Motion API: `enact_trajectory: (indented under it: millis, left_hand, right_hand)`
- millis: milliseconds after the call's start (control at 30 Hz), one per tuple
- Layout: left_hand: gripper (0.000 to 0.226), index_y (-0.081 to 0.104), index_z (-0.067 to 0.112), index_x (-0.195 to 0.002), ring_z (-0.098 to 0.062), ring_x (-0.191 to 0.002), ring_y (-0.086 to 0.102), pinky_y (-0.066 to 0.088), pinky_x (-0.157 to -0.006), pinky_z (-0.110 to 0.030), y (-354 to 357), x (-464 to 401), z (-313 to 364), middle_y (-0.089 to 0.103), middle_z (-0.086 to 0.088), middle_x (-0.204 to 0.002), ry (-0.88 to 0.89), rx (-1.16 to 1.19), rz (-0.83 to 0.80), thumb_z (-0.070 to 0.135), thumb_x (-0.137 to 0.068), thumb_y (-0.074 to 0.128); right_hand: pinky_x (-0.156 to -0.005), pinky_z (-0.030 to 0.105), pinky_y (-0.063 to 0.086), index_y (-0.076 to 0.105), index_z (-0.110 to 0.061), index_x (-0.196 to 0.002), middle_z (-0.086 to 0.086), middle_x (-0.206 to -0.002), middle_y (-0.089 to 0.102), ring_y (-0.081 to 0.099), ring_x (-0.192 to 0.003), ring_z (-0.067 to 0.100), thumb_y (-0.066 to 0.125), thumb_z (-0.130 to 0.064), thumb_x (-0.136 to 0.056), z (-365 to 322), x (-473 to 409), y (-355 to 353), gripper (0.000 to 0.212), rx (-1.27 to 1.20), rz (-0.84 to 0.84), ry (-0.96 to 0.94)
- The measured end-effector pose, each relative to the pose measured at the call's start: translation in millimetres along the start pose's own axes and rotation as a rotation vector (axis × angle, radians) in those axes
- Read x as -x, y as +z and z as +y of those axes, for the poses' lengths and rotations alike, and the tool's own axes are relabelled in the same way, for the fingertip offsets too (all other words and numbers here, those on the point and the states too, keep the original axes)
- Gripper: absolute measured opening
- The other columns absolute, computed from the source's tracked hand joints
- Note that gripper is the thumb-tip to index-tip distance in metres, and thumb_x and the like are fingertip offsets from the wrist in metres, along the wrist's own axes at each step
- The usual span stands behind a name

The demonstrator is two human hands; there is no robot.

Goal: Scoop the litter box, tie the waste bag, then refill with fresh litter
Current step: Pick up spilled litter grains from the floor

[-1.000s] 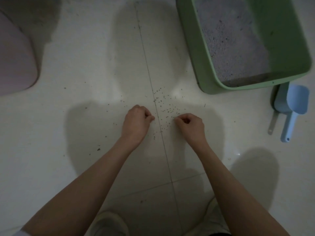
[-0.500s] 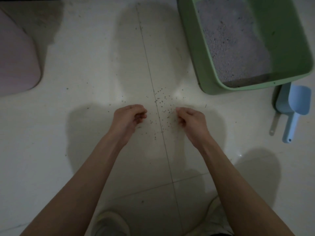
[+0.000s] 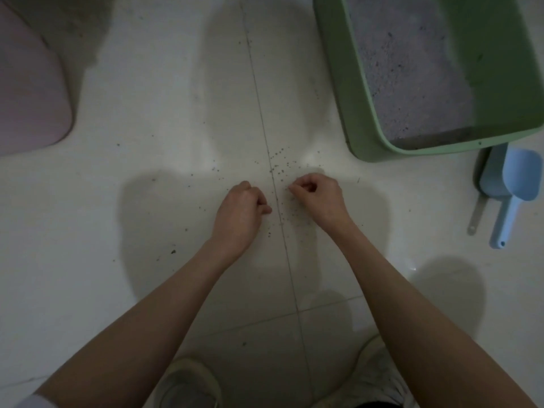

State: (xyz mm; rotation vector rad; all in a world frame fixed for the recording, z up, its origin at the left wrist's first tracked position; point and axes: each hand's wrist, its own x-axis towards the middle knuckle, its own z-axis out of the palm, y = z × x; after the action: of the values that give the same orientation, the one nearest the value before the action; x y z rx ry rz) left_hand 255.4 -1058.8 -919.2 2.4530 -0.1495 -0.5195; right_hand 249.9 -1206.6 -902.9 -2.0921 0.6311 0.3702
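Observation:
A green litter box (image 3: pixel 360 113) stands on the white tiled floor at the upper right, with grey litter (image 3: pixel 412 78) in its bottom. Dark litter grains (image 3: pixel 280 169) lie scattered along a tile joint in front of it. My left hand (image 3: pixel 240 214) hovers low on the left of the grains, fingers curled, thumb pointing right. My right hand (image 3: pixel 319 198) is on their right, fingers curled with thumb and forefinger tips together. Any grains in the fingers are too small to see. No waste bag is in view.
Two light blue scoops (image 3: pixel 513 187) lie side by side on the floor, right of the litter box's near corner. A pink rounded object (image 3: pixel 26 92) sits at the left edge. My shoes (image 3: pixel 188 384) are at the bottom.
Half a second ago both hands were looser and further apart. Now their fingers have curled in again and the hands have drawn closer together over the grains.

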Motion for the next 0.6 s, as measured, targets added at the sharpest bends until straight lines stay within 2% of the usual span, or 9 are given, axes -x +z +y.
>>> enact_trajectory:
  millis: [100,200,267,333,400,467,533,600]
  left_hand:
    - [0.018,0.068,0.004,-0.091,-0.027,-0.099,0.051,0.037,-0.083,-0.031,-0.8,-0.9,1.5,0.056,-0.012,-0.096,0.038,-0.064,-0.010,0.020,-0.085,0.063]
    - [0.020,0.067,0.004,-0.096,-0.029,-0.101,0.050,0.037,-0.086,-0.033,0.8,-2.6,0.0,0.057,-0.014,-0.100,0.096,-0.140,-0.042,0.020,-0.088,0.060]
    - [0.021,0.066,0.004,-0.098,-0.029,-0.102,0.050,0.036,-0.087,-0.033,0.2,-4.8,-1.7,0.057,-0.014,-0.102,0.103,-0.170,-0.080,0.021,-0.089,0.058]
    - [0.021,0.067,0.004,-0.097,-0.027,-0.100,0.051,0.035,-0.085,-0.029,-2.5,-6.6,-1.9,0.058,-0.013,-0.101,0.064,-0.093,-0.089,0.022,-0.089,0.059]
    - [0.019,0.069,0.006,-0.092,-0.020,-0.089,0.055,0.036,-0.076,-0.022,-9.9,-6.2,0.4,0.061,-0.007,-0.093,-0.030,0.105,-0.049,0.022,-0.088,0.061]
    - [0.014,0.068,0.011,-0.082,-0.007,-0.069,0.053,0.037,-0.063,-0.017,-20.1,-3.4,2.3,0.060,0.002,-0.076,-0.160,0.412,-0.051,0.021,-0.089,0.061]
    - [0.021,0.060,0.013,-0.073,-0.001,-0.055,0.048,0.037,-0.054,-0.014,-30.3,-2.6,-0.3,0.055,0.003,-0.064,-0.278,0.825,-0.154,0.017,-0.093,0.054]
    - [0.022,0.059,0.009,-0.077,-0.003,-0.057,0.055,0.044,-0.057,-0.015,-37.7,-6.1,-5.0,0.062,0.001,-0.068,-0.391,1.246,-0.271,0.012,-0.095,0.047]
  right_hand:
    - [-0.072,0.013,0.036,0.070,-0.005,-0.095,0.000,-0.086,0.062,0.052,-0.074,0.007,0.065,-0.016,-0.084,-8.3,-14.5,8.3,0.016,0.162,0.085,-0.113]
    - [-0.083,0.020,0.040,0.067,-0.005,-0.100,0.009,-0.103,0.065,0.058,-0.095,0.018,0.067,-0.020,-0.083,-8.7,-25.4,16.7,0.023,0.252,0.095,-0.111]
    - [-0.084,0.024,0.042,0.066,-0.004,-0.100,0.011,-0.105,0.063,0.059,-0.098,0.021,0.066,-0.020,-0.084,-8.8,-27.0,20.2,0.023,0.280,0.100,-0.117]
    - [-0.085,0.025,0.041,0.066,-0.003,-0.100,0.013,-0.107,0.062,0.058,-0.098,0.023,0.062,-0.018,-0.087,-8.8,-24.5,23.7,0.021,0.324,0.102,-0.165]
    - [-0.086,0.027,0.039,0.065,0.000,-0.102,0.015,-0.108,0.061,0.056,-0.101,0.026,0.057,-0.015,-0.090,-8.7,-20.8,26.6,0.020,0.384,0.087,-0.211]
    - [-0.087,0.029,0.037,0.063,0.001,-0.102,0.016,-0.108,0.060,0.054,-0.103,0.028,0.051,-0.014,-0.093,-8.8,-17.4,28.8,0.021,0.455,0.071,-0.258]
    - [-0.086,0.032,0.038,0.063,0.002,-0.100,0.017,-0.106,0.060,0.054,-0.100,0.028,0.048,-0.013,-0.094,-9.8,-16.3,27.9,0.021,0.481,0.061,-0.292]
    - [-0.080,0.028,0.041,0.064,0.000,-0.097,0.012,-0.097,0.061,0.055,-0.089,0.022,0.050,-0.012,-0.092,-12.9,-16.3,22.9,0.019,0.351,0.070,-0.238]
